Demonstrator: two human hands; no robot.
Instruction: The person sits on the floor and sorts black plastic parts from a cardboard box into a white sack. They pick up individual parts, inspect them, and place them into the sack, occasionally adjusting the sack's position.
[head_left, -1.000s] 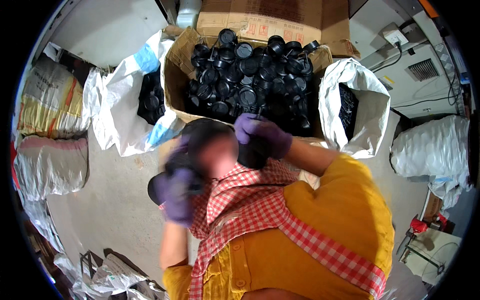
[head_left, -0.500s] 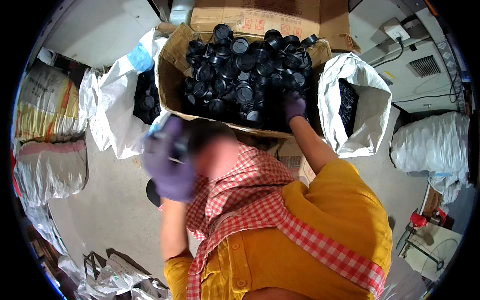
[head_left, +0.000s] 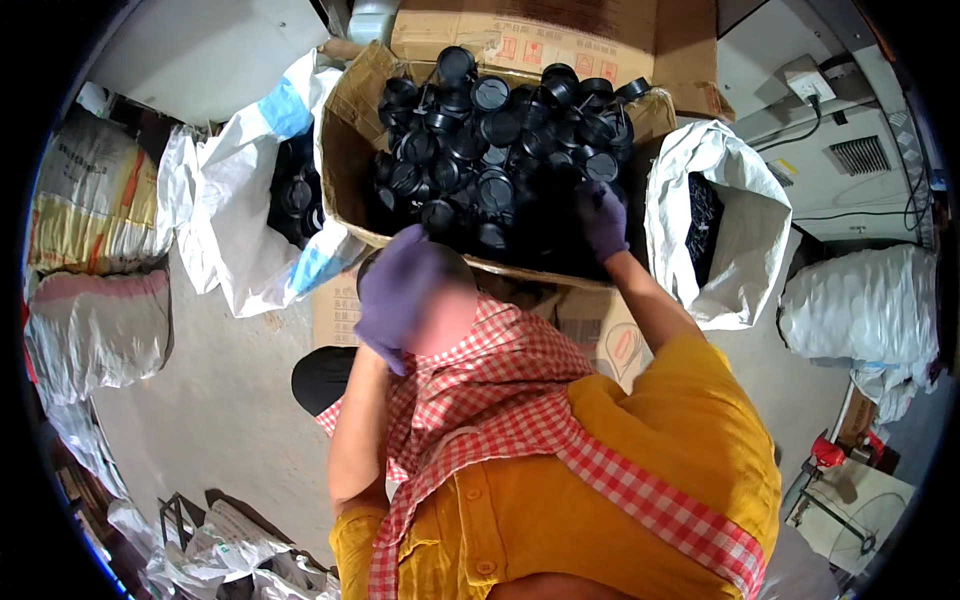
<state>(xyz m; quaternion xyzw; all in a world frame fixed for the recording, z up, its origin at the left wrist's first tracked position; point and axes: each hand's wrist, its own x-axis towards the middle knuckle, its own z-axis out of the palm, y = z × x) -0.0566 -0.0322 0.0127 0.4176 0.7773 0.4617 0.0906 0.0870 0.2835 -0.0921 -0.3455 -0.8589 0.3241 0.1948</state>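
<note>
A cardboard box (head_left: 345,190) in front of me is heaped with black round plastic pieces (head_left: 495,188) that look like caster wheels, some with thin stems. My right hand (head_left: 603,222), in a purple glove, is inside the box at its right side, by the near edge of the heap. Its fingers are bent together; whatever they hold is lost in the dark. My left hand (head_left: 398,290), gloved alike, is raised in front of my body, nearer than the box's front edge. Its back shows, slightly blurred, and its fingers and palm are mostly hidden.
Left of the box stands a white woven sack (head_left: 225,210) with more black pieces. Another white sack (head_left: 755,225), to the right, holds small dark parts. Stacked sacks (head_left: 95,330) line the left side; a white bundle (head_left: 860,295) and a plugged-in cable (head_left: 815,110) are at right.
My left hand has moved right, and the dark piece with a shiny bit seen in it earlier is out of sight. My right hand has come slightly away from the heap. The view has shifted a little.
</note>
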